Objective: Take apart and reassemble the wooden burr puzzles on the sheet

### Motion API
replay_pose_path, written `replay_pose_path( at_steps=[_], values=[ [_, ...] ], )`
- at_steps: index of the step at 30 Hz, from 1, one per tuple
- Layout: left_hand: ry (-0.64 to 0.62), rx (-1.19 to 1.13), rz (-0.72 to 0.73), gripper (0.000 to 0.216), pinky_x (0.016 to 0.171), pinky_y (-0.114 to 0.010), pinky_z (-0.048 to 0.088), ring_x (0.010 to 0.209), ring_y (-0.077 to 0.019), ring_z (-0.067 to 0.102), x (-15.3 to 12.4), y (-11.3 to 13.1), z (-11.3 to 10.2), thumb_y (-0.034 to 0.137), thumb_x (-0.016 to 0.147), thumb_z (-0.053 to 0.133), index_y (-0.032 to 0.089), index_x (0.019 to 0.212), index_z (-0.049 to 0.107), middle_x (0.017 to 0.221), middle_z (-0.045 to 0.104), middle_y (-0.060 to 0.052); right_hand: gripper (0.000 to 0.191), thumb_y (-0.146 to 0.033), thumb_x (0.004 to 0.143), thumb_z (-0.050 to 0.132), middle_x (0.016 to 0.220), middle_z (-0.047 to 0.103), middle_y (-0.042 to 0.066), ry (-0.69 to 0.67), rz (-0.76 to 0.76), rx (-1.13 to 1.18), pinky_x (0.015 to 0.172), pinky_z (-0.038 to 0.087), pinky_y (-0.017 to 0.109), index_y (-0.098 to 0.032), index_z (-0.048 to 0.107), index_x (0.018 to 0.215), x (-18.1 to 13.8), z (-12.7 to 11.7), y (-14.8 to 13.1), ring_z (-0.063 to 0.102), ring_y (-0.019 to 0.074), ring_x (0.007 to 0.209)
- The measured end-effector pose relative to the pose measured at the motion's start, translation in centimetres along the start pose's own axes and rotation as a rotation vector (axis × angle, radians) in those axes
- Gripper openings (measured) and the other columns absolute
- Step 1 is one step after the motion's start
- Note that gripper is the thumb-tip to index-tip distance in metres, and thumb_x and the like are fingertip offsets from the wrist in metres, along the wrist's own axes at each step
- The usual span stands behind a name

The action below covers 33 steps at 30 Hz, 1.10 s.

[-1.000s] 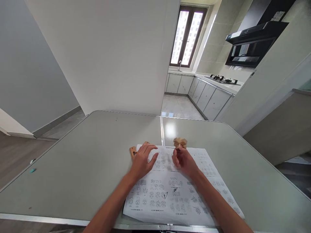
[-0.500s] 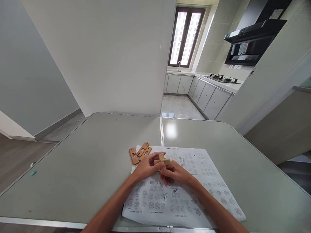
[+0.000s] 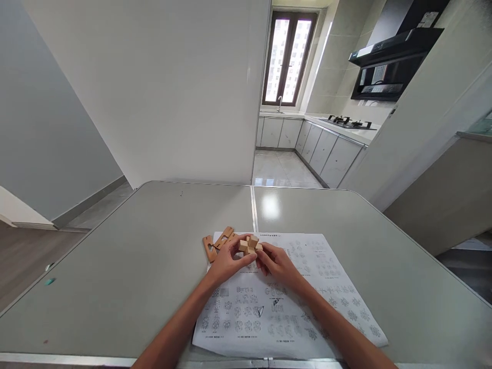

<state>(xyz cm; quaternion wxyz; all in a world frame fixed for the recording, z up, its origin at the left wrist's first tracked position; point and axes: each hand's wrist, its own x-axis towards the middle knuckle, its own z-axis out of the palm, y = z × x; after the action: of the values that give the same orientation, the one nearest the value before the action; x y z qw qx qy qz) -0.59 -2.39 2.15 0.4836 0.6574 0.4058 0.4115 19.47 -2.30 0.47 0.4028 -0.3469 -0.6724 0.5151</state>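
Note:
Between my two hands, a little above the paper, is a small wooden block puzzle (image 3: 251, 245) of pale interlocking pieces with square ends sticking out. My left hand (image 3: 227, 259) grips it from the left, thumb along the near side and fingers behind. On the right, the thumb and fingers of my right hand (image 3: 274, 261) pinch its right end. Under both hands lies a large printed sheet (image 3: 246, 320) covered with small line diagrams. Just beyond my left hand are flat brown wooden pieces (image 3: 209, 249) with cut-outs, partly hidden by that hand.
The sheet and pieces lie on a grey-green table (image 3: 126, 266) with a metal edge and a seam down its middle. A small green scrap (image 3: 49, 281) is near the left edge. Past the table are a white wall (image 3: 165, 92) and a kitchen with a stove (image 3: 348, 122).
The block puzzle has been turned, so several square ends now face up. My right hand has shifted from under its near side to its right end. The view has moved slightly.

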Motion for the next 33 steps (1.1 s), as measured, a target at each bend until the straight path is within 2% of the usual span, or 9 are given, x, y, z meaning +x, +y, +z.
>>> replay_pose_path(
  at_steps=[3, 6, 8, 13, 19, 23, 26, 29, 33],
  values=[
    [0.024, 0.035, -0.001, 0.055, 0.106, -0.043, 0.054, 0.117, -0.0261, 0.068, 0.0, 0.2, 0.0, 0.045, 0.084, 0.077, 0.030, 0.135, 0.062, 0.127, 0.070, -0.007, 0.042, -0.061, 0.101, 0.050, 0.070, 0.059, -0.003, 0.031, -0.017, -0.036, 0.053, 0.041, 0.027, -0.022, 0.061, 0.091, 0.0, 0.1, 0.2, 0.050, 0.0119, 0.050],
    [0.029, 0.056, 0.011, 0.055, 0.105, -0.041, 0.054, 0.116, -0.0248, 0.068, -0.1, 0.7, 0.2, 0.042, 0.085, 0.078, 0.030, 0.135, 0.062, 0.128, 0.069, -0.006, 0.041, -0.060, 0.100, 0.053, 0.070, 0.059, -0.003, 0.035, 0.004, 0.024, 0.053, 0.041, 0.027, -0.021, 0.063, 0.108, 0.0, 0.0, 0.2, 0.051, 0.0126, 0.051],
    [0.020, 0.049, 0.034, 0.056, 0.105, -0.040, 0.055, 0.117, -0.0246, 0.068, -0.2, 0.9, 0.3, 0.041, 0.085, 0.078, 0.030, 0.136, 0.060, 0.132, 0.067, -0.007, 0.042, -0.060, 0.100, 0.055, 0.068, 0.057, -0.004, 0.031, 0.024, 0.087, 0.053, 0.041, 0.027, -0.020, 0.063, 0.112, 0.1, -0.2, 0.1, 0.052, 0.0130, 0.053],
    [0.015, 0.116, 0.073, 0.061, 0.107, -0.041, 0.054, 0.122, -0.0258, 0.065, -0.5, 1.2, 0.5, 0.042, 0.082, 0.082, 0.033, 0.138, 0.059, 0.136, 0.065, -0.007, 0.040, -0.059, 0.097, 0.060, 0.077, 0.059, -0.002, 0.019, 0.059, 0.195, 0.054, 0.042, 0.026, -0.021, 0.063, 0.110, 0.1, -0.6, 0.0, 0.051, 0.0123, 0.058],
    [0.033, 0.224, 0.101, 0.064, 0.112, -0.045, 0.050, 0.124, -0.0270, 0.062, -0.7, 1.6, 0.6, 0.038, 0.084, 0.080, 0.035, 0.143, 0.056, 0.140, 0.064, -0.005, 0.032, -0.052, 0.100, 0.062, 0.081, 0.059, -0.002, 0.042, 0.008, 0.198, 0.058, 0.040, 0.026, -0.023, 0.063, 0.112, 0.0, -0.9, 0.5, 0.047, 0.0109, 0.061],
    [0.057, 0.233, 0.084, 0.065, 0.112, -0.046, 0.048, 0.131, -0.0286, 0.058, -0.8, 1.2, 0.7, 0.038, 0.088, 0.076, 0.034, 0.148, 0.051, 0.148, 0.058, -0.007, 0.031, -0.051, 0.096, 0.067, 0.100, 0.067, 0.004, 0.067, -0.011, 0.188, 0.060, 0.043, 0.027, -0.024, 0.063, 0.111, 0.0, -0.9, 1.2, 0.055, 0.0135, 0.070],
    [0.062, 0.227, 0.041, 0.070, 0.111, -0.046, 0.050, 0.131, -0.0302, 0.058, -0.9, 0.8, 0.7, 0.042, 0.086, 0.079, 0.032, 0.149, 0.049, 0.147, 0.058, -0.008, 0.030, -0.050, 0.095, 0.070, 0.106, 0.070, 0.006, 0.089, -0.014, 0.176, 0.063, 0.047, 0.028, -0.025, 0.062, 0.109, -0.1, -0.8, 1.3, 0.061, 0.0179, 0.081],
    [0.077, 0.231, 0.029, 0.069, 0.109, -0.045, 0.051, 0.127, -0.0289, 0.061, -0.8, 0.3, 0.8, 0.045, 0.085, 0.079, 0.032, 0.147, 0.050, 0.140, 0.062, -0.007, 0.027, -0.048, 0.094, 0.071, 0.108, 0.070, 0.006, 0.099, -0.019, 0.144, 0.070, 0.051, 0.032, -0.026, 0.063, 0.108, -0.1, -0.9, 1.1, 0.065, 0.0206, 0.088],
    [0.141, 0.267, 0.129, 0.062, 0.106, -0.043, 0.052, 0.120, -0.0256, 0.063, -0.6, -0.1, 1.0, 0.037, 0.085, 0.080, 0.031, 0.140, 0.051, 0.134, 0.065, -0.006, 0.027, -0.049, 0.099, 0.063, 0.116, 0.068, 0.007, 0.155, -0.055, 0.046, 0.089, 0.053, 0.037, -0.026, 0.065, 0.113, 0.0, -1.1, 0.7, 0.065, 0.0229, 0.101]
  ],
)
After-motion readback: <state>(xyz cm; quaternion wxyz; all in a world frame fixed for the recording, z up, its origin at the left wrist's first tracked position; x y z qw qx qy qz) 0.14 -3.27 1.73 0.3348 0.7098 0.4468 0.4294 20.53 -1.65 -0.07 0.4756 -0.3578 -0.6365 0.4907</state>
